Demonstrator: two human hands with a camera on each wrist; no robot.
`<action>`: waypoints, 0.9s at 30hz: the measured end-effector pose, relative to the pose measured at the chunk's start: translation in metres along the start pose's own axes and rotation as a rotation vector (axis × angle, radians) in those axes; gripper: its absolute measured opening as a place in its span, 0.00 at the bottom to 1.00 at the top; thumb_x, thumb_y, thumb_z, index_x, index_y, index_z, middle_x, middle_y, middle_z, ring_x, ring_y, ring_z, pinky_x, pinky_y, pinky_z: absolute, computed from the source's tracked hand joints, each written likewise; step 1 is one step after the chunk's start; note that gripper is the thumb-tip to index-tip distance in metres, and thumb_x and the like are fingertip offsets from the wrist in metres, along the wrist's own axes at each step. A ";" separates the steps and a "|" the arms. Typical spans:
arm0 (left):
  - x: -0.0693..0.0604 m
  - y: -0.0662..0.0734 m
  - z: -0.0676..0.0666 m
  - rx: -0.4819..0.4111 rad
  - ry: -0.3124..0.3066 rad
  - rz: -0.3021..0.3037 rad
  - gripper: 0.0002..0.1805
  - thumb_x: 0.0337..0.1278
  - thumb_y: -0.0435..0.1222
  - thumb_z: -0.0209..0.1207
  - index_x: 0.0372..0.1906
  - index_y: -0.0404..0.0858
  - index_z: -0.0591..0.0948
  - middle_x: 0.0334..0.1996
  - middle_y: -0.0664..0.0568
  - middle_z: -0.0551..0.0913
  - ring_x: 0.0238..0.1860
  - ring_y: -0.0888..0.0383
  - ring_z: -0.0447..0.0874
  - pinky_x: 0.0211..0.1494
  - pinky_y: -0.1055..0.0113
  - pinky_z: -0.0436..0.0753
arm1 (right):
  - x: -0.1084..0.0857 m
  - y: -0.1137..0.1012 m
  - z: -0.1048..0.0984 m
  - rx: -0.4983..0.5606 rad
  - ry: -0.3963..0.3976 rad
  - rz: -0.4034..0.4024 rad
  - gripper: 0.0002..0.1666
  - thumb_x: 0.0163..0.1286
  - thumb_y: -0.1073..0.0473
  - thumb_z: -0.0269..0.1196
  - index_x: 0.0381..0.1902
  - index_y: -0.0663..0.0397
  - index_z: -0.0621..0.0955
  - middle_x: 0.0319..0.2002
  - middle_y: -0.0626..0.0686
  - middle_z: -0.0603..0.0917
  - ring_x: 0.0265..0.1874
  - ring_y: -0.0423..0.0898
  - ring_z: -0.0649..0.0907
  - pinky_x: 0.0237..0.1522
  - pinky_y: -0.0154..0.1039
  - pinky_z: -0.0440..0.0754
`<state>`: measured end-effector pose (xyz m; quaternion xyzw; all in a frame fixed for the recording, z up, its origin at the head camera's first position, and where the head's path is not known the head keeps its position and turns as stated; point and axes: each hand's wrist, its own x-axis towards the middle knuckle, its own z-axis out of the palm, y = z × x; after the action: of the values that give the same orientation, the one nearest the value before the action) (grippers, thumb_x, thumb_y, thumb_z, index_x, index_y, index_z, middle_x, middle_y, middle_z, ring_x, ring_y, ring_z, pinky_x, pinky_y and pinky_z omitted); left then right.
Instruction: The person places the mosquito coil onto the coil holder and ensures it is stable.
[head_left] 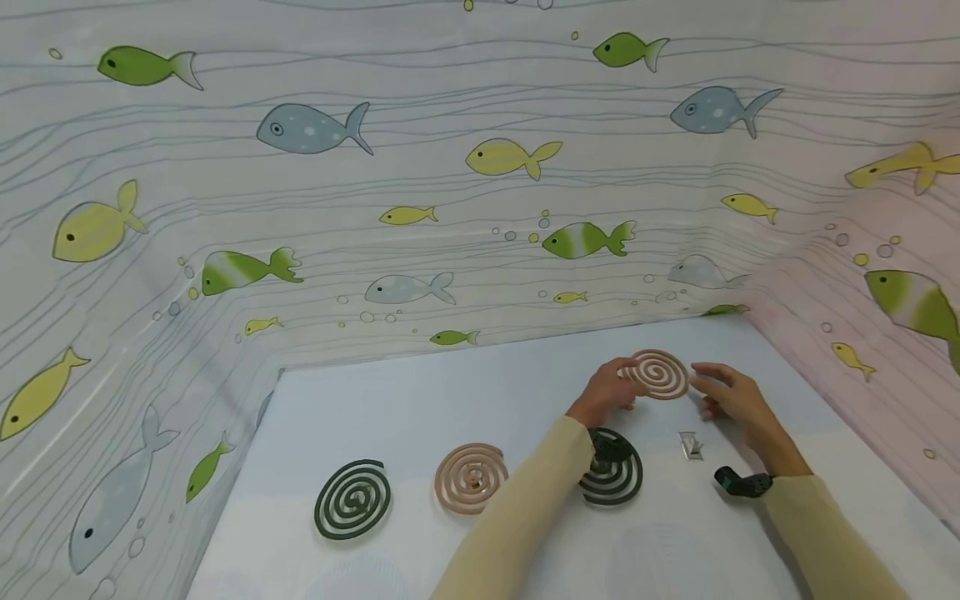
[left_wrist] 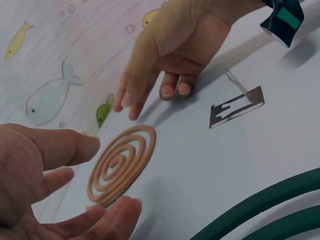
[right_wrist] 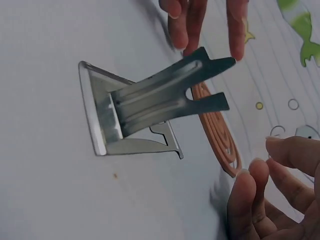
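A reddish-brown mosquito coil (head_left: 658,375) is at the back right of the white table, between my two hands. At its left edge is my left hand (head_left: 606,390), with thumb and fingers spread apart in the left wrist view. My right hand (head_left: 738,402) hovers by the coil's right edge, fingers loosely bent and holding nothing. Nearer to me stands a small metal coil stand (head_left: 692,446), its forked tongue (right_wrist: 155,100) bent upward in the right wrist view. Whether the left fingertips touch the coil cannot be made out.
A dark green coil (head_left: 636,479) lies partly under my left forearm. Farther left are another brown coil (head_left: 471,477) and another dark green coil (head_left: 352,500), each with a small metal piece at its centre. Fish-patterned walls (head_left: 465,250) enclose the table's back and sides.
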<state>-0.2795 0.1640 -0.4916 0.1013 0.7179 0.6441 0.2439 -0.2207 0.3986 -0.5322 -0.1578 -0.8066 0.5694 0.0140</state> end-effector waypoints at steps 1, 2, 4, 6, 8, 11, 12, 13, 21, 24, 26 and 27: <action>0.000 -0.001 -0.001 -0.004 -0.006 0.002 0.30 0.61 0.27 0.68 0.68 0.38 0.77 0.36 0.52 0.81 0.40 0.43 0.84 0.51 0.47 0.84 | 0.001 0.000 0.001 -0.008 -0.008 0.000 0.41 0.77 0.43 0.62 0.76 0.62 0.65 0.51 0.58 0.76 0.26 0.42 0.80 0.29 0.39 0.84; 0.001 -0.002 -0.003 -0.008 -0.012 0.002 0.30 0.61 0.27 0.68 0.69 0.38 0.76 0.36 0.52 0.81 0.42 0.42 0.84 0.51 0.47 0.84 | 0.002 0.000 0.002 -0.010 -0.011 0.006 0.41 0.77 0.43 0.62 0.76 0.61 0.65 0.51 0.58 0.76 0.26 0.42 0.81 0.29 0.39 0.84; 0.001 -0.004 -0.005 -0.003 -0.019 0.006 0.32 0.60 0.27 0.69 0.70 0.38 0.76 0.39 0.50 0.81 0.45 0.41 0.85 0.52 0.47 0.84 | 0.005 0.000 0.004 -0.017 -0.020 0.008 0.42 0.77 0.42 0.62 0.76 0.61 0.65 0.54 0.60 0.75 0.27 0.43 0.81 0.29 0.39 0.84; 0.002 -0.005 -0.008 0.007 -0.023 0.009 0.32 0.60 0.28 0.70 0.70 0.39 0.76 0.45 0.46 0.82 0.46 0.42 0.85 0.52 0.47 0.84 | 0.007 0.000 0.005 -0.023 -0.031 0.002 0.42 0.77 0.43 0.62 0.77 0.61 0.64 0.59 0.62 0.73 0.28 0.43 0.81 0.30 0.39 0.84; 0.003 -0.006 -0.010 0.022 -0.026 0.016 0.33 0.60 0.29 0.71 0.70 0.39 0.76 0.52 0.42 0.81 0.43 0.46 0.85 0.51 0.48 0.84 | 0.009 0.000 0.006 -0.028 -0.037 0.000 0.42 0.77 0.43 0.62 0.78 0.60 0.63 0.62 0.65 0.72 0.29 0.44 0.82 0.30 0.39 0.84; 0.005 -0.008 -0.012 0.035 -0.047 0.031 0.34 0.58 0.29 0.72 0.70 0.40 0.75 0.59 0.37 0.77 0.38 0.54 0.82 0.50 0.48 0.85 | 0.011 -0.001 0.006 -0.029 -0.048 0.010 0.42 0.78 0.43 0.61 0.78 0.58 0.63 0.66 0.65 0.70 0.30 0.44 0.82 0.31 0.39 0.85; 0.006 -0.008 -0.013 0.035 -0.056 0.033 0.35 0.58 0.29 0.73 0.70 0.40 0.75 0.61 0.36 0.76 0.37 0.56 0.81 0.50 0.48 0.85 | 0.013 -0.001 0.006 -0.031 -0.056 0.011 0.43 0.78 0.43 0.61 0.79 0.59 0.62 0.66 0.65 0.70 0.31 0.44 0.82 0.32 0.39 0.85; 0.006 -0.008 -0.013 0.032 -0.065 0.035 0.35 0.57 0.29 0.73 0.70 0.39 0.75 0.62 0.36 0.76 0.37 0.57 0.81 0.51 0.48 0.85 | 0.014 -0.001 0.006 -0.026 -0.058 0.019 0.42 0.77 0.42 0.61 0.79 0.58 0.63 0.66 0.64 0.70 0.32 0.44 0.82 0.32 0.39 0.85; 0.011 -0.009 -0.015 0.000 -0.118 0.005 0.34 0.55 0.26 0.73 0.69 0.39 0.77 0.63 0.37 0.76 0.39 0.57 0.82 0.52 0.49 0.85 | 0.019 0.000 0.002 0.143 -0.071 0.029 0.42 0.76 0.46 0.64 0.77 0.60 0.64 0.57 0.50 0.76 0.32 0.41 0.81 0.32 0.37 0.84; 0.014 -0.009 -0.015 -0.021 -0.129 -0.017 0.34 0.55 0.26 0.73 0.69 0.38 0.77 0.62 0.38 0.77 0.40 0.55 0.84 0.53 0.49 0.85 | 0.019 0.001 0.000 0.161 -0.061 0.027 0.41 0.76 0.49 0.64 0.77 0.62 0.64 0.48 0.45 0.79 0.29 0.39 0.79 0.31 0.36 0.83; 0.016 -0.010 -0.016 -0.036 -0.128 -0.031 0.35 0.55 0.26 0.73 0.69 0.39 0.76 0.61 0.40 0.78 0.41 0.50 0.86 0.52 0.49 0.85 | 0.019 0.002 -0.001 0.133 -0.050 0.032 0.41 0.76 0.50 0.65 0.77 0.63 0.64 0.43 0.44 0.79 0.28 0.39 0.78 0.30 0.35 0.82; 0.017 -0.010 -0.016 -0.046 -0.126 -0.039 0.34 0.56 0.26 0.72 0.69 0.39 0.76 0.60 0.41 0.79 0.42 0.48 0.87 0.52 0.49 0.85 | 0.019 0.002 -0.001 0.113 -0.044 0.035 0.41 0.76 0.50 0.65 0.77 0.63 0.64 0.41 0.45 0.79 0.27 0.38 0.78 0.29 0.35 0.81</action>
<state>-0.3006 0.1560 -0.5047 0.1223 0.6880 0.6478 0.3033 -0.2384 0.4051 -0.5370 -0.1583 -0.7704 0.6176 -0.0051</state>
